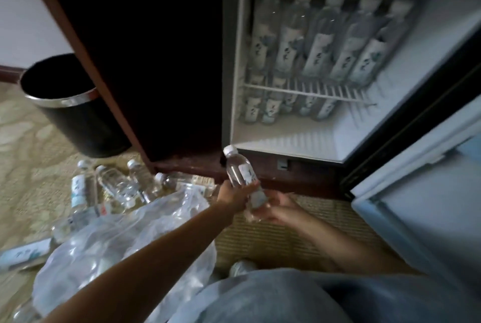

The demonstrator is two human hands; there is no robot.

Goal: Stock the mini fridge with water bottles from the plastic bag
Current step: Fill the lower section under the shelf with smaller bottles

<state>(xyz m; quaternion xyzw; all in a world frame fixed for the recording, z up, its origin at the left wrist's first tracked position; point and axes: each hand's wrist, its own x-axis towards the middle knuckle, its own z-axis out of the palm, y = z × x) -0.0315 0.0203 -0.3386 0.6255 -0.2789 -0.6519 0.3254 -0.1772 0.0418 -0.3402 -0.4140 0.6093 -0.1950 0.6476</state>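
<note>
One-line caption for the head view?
Left hand and right hand hold a water bottle before the open, part-stocked mini fridge; plastic bag alongside.

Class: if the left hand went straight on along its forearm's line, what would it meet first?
The left hand, gripping the bottle, would probably meet the wooden ledge below the fridge; depth unclear.

Clear white-capped bottle (240, 174) tilted before open, part-stocked fridge (429, 62); bag (117, 244) crumpled left.

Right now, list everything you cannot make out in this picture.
Head view only:
- Lower-shelf bottles: tops hidden by wire shelf; count unclear.
- Plastic bag: contents veiled by crumpled film.
- Right hand: blurred, its grip on the held bottle unclear.
- Fridge door: cut off by right edge.
- Labels: print too blurred to read.
</note>
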